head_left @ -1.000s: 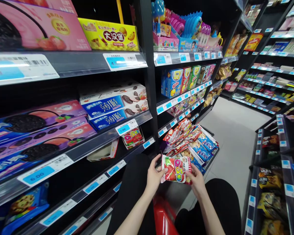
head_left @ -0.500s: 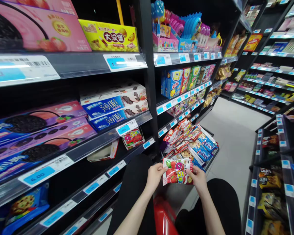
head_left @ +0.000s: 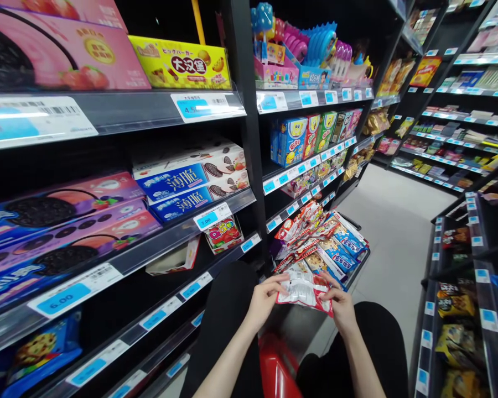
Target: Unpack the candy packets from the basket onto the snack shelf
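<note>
l hand [head_left: 266,301] & r hand [head_left: 342,307] hold pkt [head_left: 301,290] — print unreadable; price tag [head_left: 211,217] "7.00"

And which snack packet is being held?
The pale, red-edged packet, held by the left hand and right hand; other packets lie piled beyond or on shelves.

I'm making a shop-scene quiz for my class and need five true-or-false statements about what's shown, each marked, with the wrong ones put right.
1. The left hand and the right hand both hold one small bag. True.
2. The side of the bag facing the camera is all green. False: it is mostly pale, with red.
3. Blue packets lie just beyond the bag. True.
4. A yellow box stands on the shelf above the blue-and-white boxes. True.
5. The right hand touches the yellow box. False: it holds the bag.
</note>
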The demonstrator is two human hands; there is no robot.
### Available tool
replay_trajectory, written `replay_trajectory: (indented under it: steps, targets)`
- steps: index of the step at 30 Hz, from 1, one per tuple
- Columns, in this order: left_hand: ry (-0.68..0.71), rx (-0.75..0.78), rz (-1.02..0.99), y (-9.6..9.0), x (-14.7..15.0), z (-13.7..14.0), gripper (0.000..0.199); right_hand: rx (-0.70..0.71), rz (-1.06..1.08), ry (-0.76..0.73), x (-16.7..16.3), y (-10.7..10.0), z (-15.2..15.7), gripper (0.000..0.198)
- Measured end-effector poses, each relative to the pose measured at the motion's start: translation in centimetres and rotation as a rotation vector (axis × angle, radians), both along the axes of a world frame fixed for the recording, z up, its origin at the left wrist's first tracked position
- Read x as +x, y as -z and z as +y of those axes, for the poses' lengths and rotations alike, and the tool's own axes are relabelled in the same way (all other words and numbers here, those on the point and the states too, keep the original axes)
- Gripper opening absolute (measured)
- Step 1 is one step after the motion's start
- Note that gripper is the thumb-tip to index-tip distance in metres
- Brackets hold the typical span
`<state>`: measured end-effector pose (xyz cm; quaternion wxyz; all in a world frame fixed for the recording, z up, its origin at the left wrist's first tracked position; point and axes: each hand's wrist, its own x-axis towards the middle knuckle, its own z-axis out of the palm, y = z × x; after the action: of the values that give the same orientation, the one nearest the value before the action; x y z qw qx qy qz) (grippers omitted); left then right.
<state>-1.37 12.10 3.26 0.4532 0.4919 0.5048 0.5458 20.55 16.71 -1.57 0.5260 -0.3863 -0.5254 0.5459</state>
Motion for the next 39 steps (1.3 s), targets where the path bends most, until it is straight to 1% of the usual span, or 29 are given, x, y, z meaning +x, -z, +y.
replay_trajectory:
  steps: [2, 6, 10, 13, 16, 19, 22, 24, 26, 29, 32, 34, 36, 39]
  targets:
    - [-0.017, 0.041, 0.05, 0.0, -0.1, -0.1, 0.021, -0.003, 0.012, 0.01, -0.1, 0.1, 0.0, 0.011]
    - [-0.031, 0.069, 0.072, 0.1, -0.2, -0.1, 0.025, -0.028, 0.05, 0.007, -0.2, -0.3, -0.2, 0.013]
    - [-0.034, 0.078, 0.072, 0.0, -0.1, 0.0, 0.021, -0.053, 0.02, 0.01, 0.0, -0.8, -0.2, 0.01]
    - [-0.022, 0.077, 0.066, 0.0, -0.1, 0.0, 0.018, -0.035, -0.014, 0.042, 0.2, -0.9, 0.0, 0.007]
    - [-0.004, 0.042, 0.052, 0.2, -0.2, 0.0, 0.016, -0.017, -0.024, 0.045, 0.3, -0.7, 0.2, 0.003]
    - [-0.058, 0.07, 0.118, 0.4, -0.4, 0.2, 0.015, -0.002, -0.029, 0.043, 0.3, -0.6, 0.3, 0.006]
    - [-0.099, 0.119, 0.182, 0.4, -0.5, 0.3, 0.013, 0.042, -0.12, 0.097, 0.3, -0.6, 0.2, 0.005]
    - [-0.088, 0.087, 0.186, 0.2, -0.4, 0.1, 0.015, 0.067, -0.178, 0.1, 0.3, -0.8, 0.2, 0.005]
    - [-0.1, 0.034, 0.218, 0.1, -0.2, -0.1, 0.015, 0.05, -0.198, 0.087, 0.1, -1.1, 0.0, 0.007]
    - [-0.168, -0.035, 0.334, 0.0, 0.1, -0.4, 0.018, -0.054, -0.199, 0.104, -0.3, -1.5, -0.2, 0.017]
    - [-0.192, -0.07, 0.42, 0.0, 0.2, -0.5, 0.022, -0.136, -0.186, 0.068, -0.7, -1.3, -0.3, 0.03]
    - [-0.175, -0.076, 0.449, 0.1, 0.2, -0.5, 0.022, -0.138, -0.206, 0.062, -0.8, -1.0, -0.3, 0.034]
    - [-0.149, -0.096, 0.461, 0.1, 0.3, -0.5, 0.022, -0.12, -0.242, 0.09, -0.9, -0.6, -0.2, 0.035]
    - [-0.123, -0.141, 0.445, 0.2, 0.3, -0.4, 0.022, -0.107, -0.259, 0.108, -0.9, -0.2, -0.1, 0.035]
